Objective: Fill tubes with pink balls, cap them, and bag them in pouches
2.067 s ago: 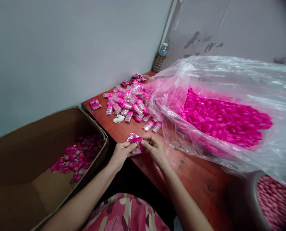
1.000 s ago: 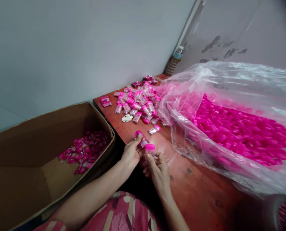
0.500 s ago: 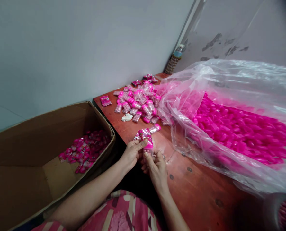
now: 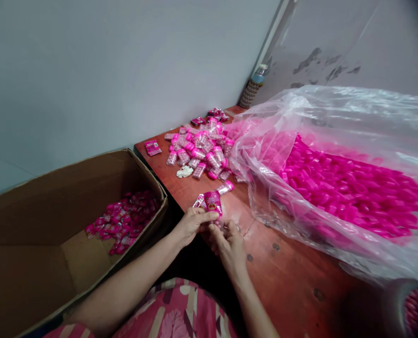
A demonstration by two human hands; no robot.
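Both hands — left hand (image 4: 192,224), right hand (image 4: 230,245) — pinch the pink sachet (image 4: 212,203), upright, long axis pointing away.

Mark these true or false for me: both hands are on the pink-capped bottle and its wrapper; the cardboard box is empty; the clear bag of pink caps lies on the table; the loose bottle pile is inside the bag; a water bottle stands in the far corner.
1. Both hands, left hand and right hand, hold the pink-capped bottle with its wrapper. True.
2. The cardboard box is empty. False: wrapped pink packets lie in it.
3. The clear bag of pink caps lies on the table. True.
4. The bottle pile is inside the bag. False: it lies on the table beside the bag.
5. A water bottle stands in the far corner. True.
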